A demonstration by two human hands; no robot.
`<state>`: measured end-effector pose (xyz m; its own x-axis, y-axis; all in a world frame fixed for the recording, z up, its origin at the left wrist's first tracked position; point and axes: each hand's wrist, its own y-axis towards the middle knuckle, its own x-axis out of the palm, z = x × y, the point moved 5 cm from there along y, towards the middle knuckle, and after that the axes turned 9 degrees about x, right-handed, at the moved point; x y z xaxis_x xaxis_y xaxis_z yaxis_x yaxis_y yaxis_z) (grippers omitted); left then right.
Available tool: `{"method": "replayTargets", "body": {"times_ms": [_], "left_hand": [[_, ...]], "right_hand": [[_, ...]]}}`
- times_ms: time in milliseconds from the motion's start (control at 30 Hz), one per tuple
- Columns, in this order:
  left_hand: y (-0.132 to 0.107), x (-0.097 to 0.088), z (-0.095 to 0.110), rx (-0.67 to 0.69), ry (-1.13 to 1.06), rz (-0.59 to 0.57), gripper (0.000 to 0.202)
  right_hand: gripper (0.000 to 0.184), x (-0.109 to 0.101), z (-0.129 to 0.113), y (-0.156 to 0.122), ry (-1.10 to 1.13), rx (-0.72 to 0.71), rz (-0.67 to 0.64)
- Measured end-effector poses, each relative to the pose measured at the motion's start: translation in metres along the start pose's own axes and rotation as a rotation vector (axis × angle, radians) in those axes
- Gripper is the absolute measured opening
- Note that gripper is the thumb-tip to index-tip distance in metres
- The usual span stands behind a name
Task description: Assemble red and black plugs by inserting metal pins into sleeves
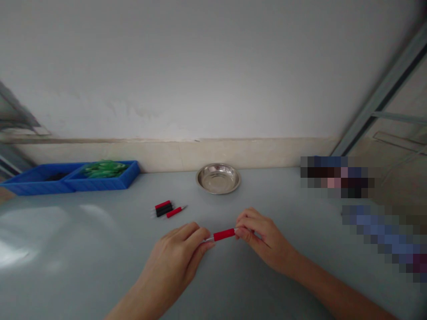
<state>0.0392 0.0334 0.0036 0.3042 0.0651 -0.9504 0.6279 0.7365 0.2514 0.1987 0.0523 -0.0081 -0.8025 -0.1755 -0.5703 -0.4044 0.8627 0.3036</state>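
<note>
**Pen (224,234) held crosswise**

Your left hand (182,246) and right hand (265,238) pinch its opposite ends, fingers closed on it. It lies between them, long axis running side to side, right end slightly farther out; both are about equally near.

A person's left hand (175,251) and right hand (265,240) appear bare from fingertips to wrists, with slim fingers (196,238) and rounded knuckles. The left hand shows a broad, smooth back narrowing toward the wrist. The left forearm (135,300) and the longer visible stretch of right forearm (328,284) are slender and likewise bare. Fingernail details are too small to make out clearly.
</note>
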Motion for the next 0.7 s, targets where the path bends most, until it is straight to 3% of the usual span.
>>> {"method": "replayTargets", "body": {"times_ms": [433, 700], "left_hand": [[-0.0004, 0.0013, 0.0000, -0.032, -0.034, -0.035, 0.031], [0.0007, -0.0004, 0.0002, -0.030, -0.054, -0.020, 0.031]], "right_hand": [[0.017, -0.0023, 0.0024, 0.0000, -0.025, -0.042, 0.043], [0.023, -0.0040, 0.0009, 0.0008, 0.021, 0.050, 0.021]]}}
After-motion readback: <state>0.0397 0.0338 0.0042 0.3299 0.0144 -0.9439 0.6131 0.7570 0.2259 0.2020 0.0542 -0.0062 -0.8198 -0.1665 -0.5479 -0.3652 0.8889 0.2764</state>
